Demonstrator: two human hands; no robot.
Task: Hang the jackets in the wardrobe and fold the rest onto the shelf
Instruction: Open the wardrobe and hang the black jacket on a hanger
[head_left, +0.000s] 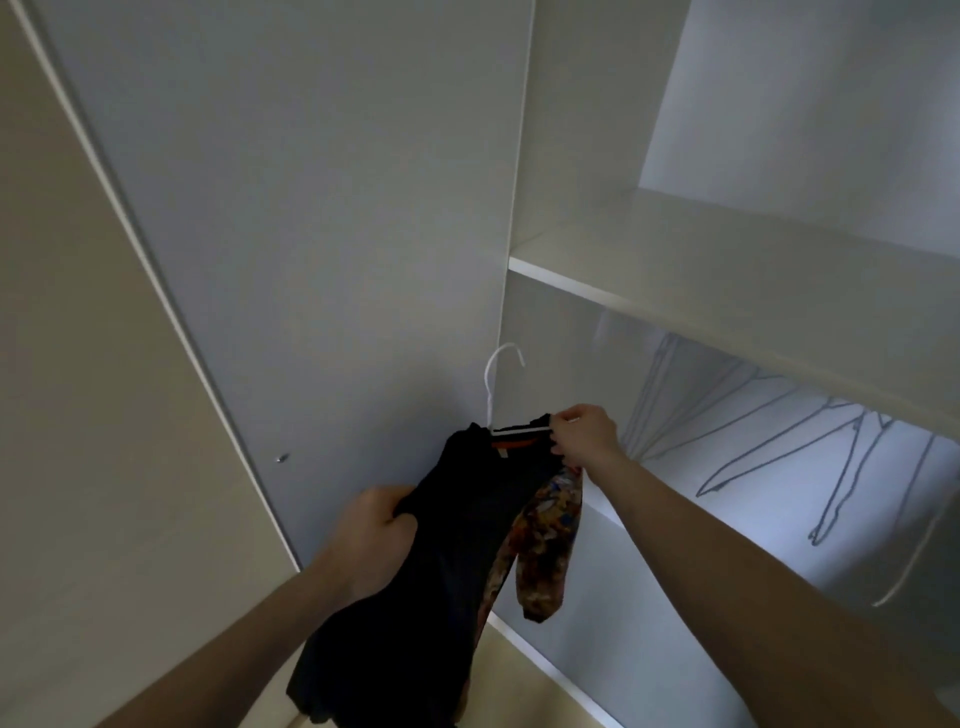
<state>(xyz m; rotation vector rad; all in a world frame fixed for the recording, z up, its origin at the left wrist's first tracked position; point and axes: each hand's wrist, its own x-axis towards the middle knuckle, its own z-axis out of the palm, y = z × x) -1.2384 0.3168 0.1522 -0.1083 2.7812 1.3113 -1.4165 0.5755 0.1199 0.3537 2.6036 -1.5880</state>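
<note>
nearest the camera, two bare forearms reach up from the bottom edge, one from 7 o'clock and one from 4 o'clock. the left hand (371, 535), low and a little left of centre, has its fingers curled tight around a bunch of the black jacket (431, 561), gripping the fabric at its left side. the jacket hangs down from there toward 6 o'clock, dark and rumpled, with a patterned lining (545, 545) in orange and brown drooping out at its right edge. just beyond, at centre, the right hand (584, 436) pinches the jacket's collar and the shoulder bar of the white hanger (501, 387), fingers closed on both together. the hanger's hook stands up toward 12 o'clock, free in the air and touching nothing. behind it, the pale wardrobe door (291, 208) fills the upper left, with a small metal stud (282, 458) at 9 o'clock. to the right, from 1 to 3 o'clock, a white shelf (727, 280) runs across the open wardrobe; under it, at 3 o'clock, empty wire hangers (852, 467) dangle against the lit back wall, well apart from the jacket.
</note>
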